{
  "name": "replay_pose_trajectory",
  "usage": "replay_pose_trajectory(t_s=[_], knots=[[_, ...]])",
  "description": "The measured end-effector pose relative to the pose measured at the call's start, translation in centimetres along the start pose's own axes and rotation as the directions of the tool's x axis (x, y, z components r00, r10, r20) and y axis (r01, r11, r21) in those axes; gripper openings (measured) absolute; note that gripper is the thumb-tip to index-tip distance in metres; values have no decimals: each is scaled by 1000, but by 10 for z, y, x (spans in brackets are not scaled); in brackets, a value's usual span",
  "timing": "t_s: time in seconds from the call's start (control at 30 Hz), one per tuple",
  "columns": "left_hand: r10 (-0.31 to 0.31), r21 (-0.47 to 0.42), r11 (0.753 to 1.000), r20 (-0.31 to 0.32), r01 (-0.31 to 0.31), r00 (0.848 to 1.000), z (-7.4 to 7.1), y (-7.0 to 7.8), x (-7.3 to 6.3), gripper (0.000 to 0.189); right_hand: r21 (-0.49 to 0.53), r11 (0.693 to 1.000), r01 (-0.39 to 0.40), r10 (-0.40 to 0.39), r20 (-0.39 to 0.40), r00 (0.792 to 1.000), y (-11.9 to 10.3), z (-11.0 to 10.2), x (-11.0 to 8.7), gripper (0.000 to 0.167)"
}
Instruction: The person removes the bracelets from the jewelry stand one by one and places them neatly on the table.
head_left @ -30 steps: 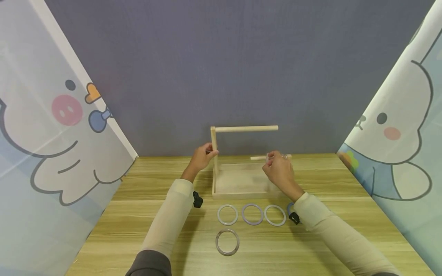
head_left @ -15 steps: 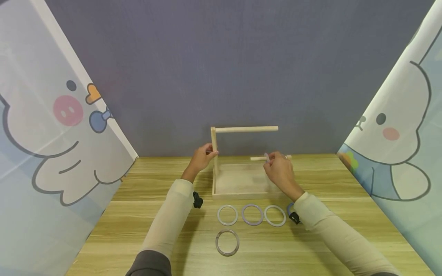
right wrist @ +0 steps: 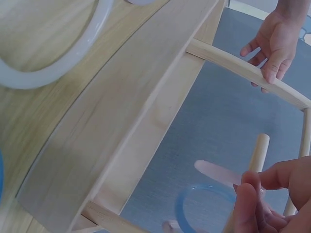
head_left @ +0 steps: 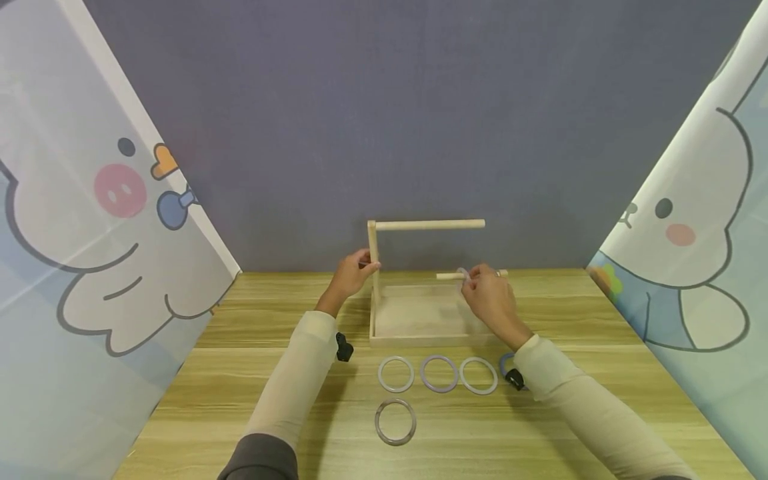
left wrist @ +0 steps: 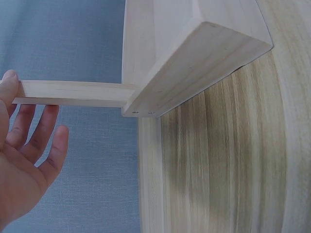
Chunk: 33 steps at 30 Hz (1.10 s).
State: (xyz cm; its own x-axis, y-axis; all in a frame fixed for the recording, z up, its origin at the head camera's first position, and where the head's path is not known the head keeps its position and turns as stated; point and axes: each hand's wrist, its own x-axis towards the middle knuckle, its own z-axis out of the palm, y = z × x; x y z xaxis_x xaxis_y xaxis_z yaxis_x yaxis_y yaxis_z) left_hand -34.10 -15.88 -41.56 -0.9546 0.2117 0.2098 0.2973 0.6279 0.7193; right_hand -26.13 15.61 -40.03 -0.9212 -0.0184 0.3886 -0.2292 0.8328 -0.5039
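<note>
A wooden stand [head_left: 432, 340] has a tray-like base, an upright post [head_left: 374, 250], an upper dowel [head_left: 429, 225] and a lower dowel [head_left: 447, 276]. My left hand [head_left: 351, 275] holds the post, thumb on one side; in the left wrist view the other fingers [left wrist: 41, 131] extend loosely behind it. My right hand [head_left: 489, 297] pinches a pale lilac ring [right wrist: 214, 171] at the lower dowel, near its free end. A translucent blue ring [right wrist: 181, 206] shows just beyond those fingers in the right wrist view, partly hidden by them.
On the table before the stand lie a pale ring [head_left: 381, 382], a purple ring [head_left: 423, 382], a white ring [head_left: 495, 380] and a grey-brown ring [head_left: 413, 427]. A blue ring [head_left: 504, 361] is partly covered by my right wrist. A grey partition [head_left: 384, 133] stands behind.
My right hand has shifted slightly right, and the lilac ring at its fingertips has become more tilted and visible. My left hand keeps its hold on the post.
</note>
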Motion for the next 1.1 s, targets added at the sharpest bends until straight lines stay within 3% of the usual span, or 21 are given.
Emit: replay_pose_trajectory(t_s=[0.3, 0.63, 1.1], knots=[[7, 4, 1000, 1, -7, 1000, 1, 1, 1, 41, -16, 1000, 5, -5, 21, 1000, 4, -7, 0, 28], [16, -3, 1000, -8, -16, 1000, 2, 1, -1, 37, -14, 1000, 6, -4, 97, 995, 5, -10, -2, 28], [16, -9, 1000, -19, -17, 1000, 2, 4, -3, 37, 12, 1000, 11, -12, 81, 997, 5, -9, -1, 27]])
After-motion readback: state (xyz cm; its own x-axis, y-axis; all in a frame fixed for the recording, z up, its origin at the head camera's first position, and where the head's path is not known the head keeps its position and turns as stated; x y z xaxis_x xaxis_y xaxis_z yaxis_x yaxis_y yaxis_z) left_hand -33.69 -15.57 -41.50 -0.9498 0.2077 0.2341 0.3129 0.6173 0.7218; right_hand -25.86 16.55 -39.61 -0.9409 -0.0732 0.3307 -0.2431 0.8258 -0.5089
